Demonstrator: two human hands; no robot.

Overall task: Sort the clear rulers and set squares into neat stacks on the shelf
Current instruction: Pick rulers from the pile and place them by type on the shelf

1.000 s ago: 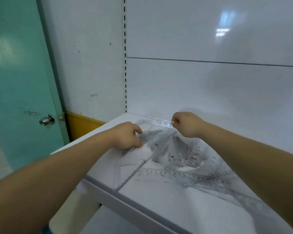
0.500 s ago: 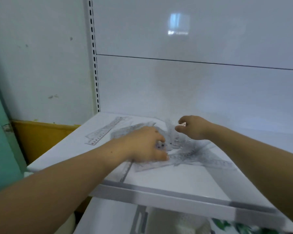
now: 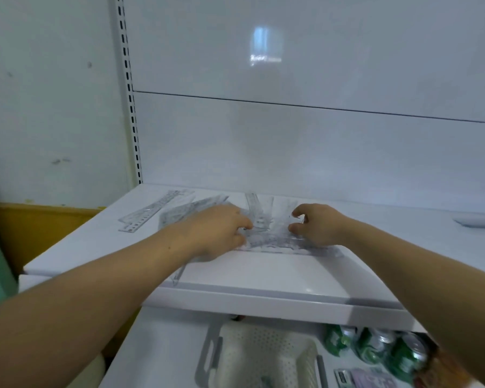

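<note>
Head view, left hand [image 3: 221, 231] pressing flat on clear plastic pile [image 3: 266, 233], right hand [image 3: 317, 228] curled loose — gripping nothing, glossy white shelf [image 3: 263, 275].

The white metal shelf [image 3: 263, 275] lies bare along its near edge and across its right half, up to a pale flat object [image 3: 479, 220] at the far right. A loose heap of clear plastic rulers and set squares [image 3: 266, 233] fills the middle. Two clear straight rulers [image 3: 149, 211] occupy the far left. The white back panel [image 3: 291, 152] closes the far side.
</note>
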